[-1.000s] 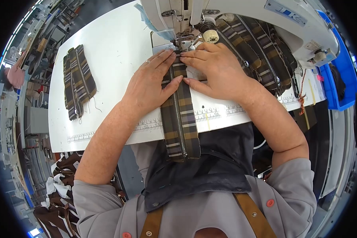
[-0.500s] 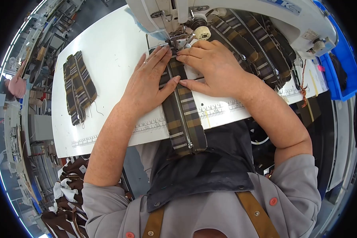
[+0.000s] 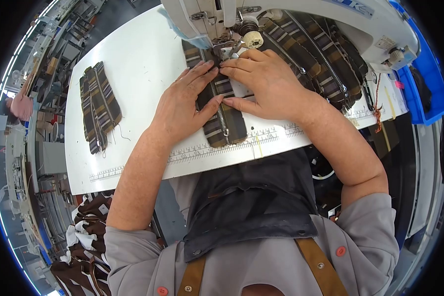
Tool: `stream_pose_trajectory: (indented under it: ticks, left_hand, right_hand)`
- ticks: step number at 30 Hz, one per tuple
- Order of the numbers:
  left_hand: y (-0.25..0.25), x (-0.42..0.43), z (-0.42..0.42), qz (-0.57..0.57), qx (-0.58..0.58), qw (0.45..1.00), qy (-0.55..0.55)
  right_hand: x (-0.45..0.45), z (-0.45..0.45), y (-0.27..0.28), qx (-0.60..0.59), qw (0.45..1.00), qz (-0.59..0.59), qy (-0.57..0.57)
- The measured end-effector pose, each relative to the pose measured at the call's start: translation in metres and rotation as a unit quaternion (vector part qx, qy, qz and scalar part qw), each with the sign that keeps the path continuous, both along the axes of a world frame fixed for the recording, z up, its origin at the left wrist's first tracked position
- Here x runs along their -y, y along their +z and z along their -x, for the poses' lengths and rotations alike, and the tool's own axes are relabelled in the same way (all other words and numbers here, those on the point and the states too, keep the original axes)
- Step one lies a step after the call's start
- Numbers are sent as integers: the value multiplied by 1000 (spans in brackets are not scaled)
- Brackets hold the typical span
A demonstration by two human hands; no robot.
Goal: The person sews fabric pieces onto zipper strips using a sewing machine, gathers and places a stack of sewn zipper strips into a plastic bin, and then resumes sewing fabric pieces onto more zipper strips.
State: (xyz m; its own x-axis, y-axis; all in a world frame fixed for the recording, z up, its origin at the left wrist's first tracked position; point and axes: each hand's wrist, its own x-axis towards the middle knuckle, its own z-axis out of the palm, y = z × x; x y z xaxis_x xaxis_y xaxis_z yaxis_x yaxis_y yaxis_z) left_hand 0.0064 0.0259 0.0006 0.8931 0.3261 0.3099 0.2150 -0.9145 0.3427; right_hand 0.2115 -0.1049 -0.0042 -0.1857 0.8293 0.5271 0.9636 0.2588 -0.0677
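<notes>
A dark plaid fabric strip (image 3: 236, 129) with a metal zipper (image 3: 221, 120) lies lengthwise under the sewing machine (image 3: 301, 10). My left hand (image 3: 182, 104) rests flat on the strip's left side, fingers stretched toward the presser foot. From the right, my right hand (image 3: 271, 84) lies with its fingertips on the strip's right edge, close to the foot. Both thumbs nearly meet over the zipper. The zipper's slider sits at the near end of the strip. My fingers and the machine head hide part of the strip.
Another plaid zippered piece (image 3: 99, 106) lies on the left of the white table (image 3: 138, 64). Several more plaid zippered pieces (image 3: 325, 59) are heaped at the right, by the machine. A printed ruler (image 3: 182, 158) runs along the front edge. A blue bin (image 3: 426, 93) stands far right.
The plaid strip has slid away from me under the machine; its near end, which overhung the table edge, now lies on the tabletop. My hands have stayed nearly in place.
</notes>
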Motion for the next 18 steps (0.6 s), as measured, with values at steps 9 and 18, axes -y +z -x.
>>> stream_pose_trajectory:
  ticks: [9,18]
  left_hand:
    - [1,1,1,35,23,999,-4]
    - [3,-5,-2,86,26,996,8]
  right_hand:
    - [-1,0,0,1,1000,3,4]
    - [-2,1,1,-6,1000,13,4]
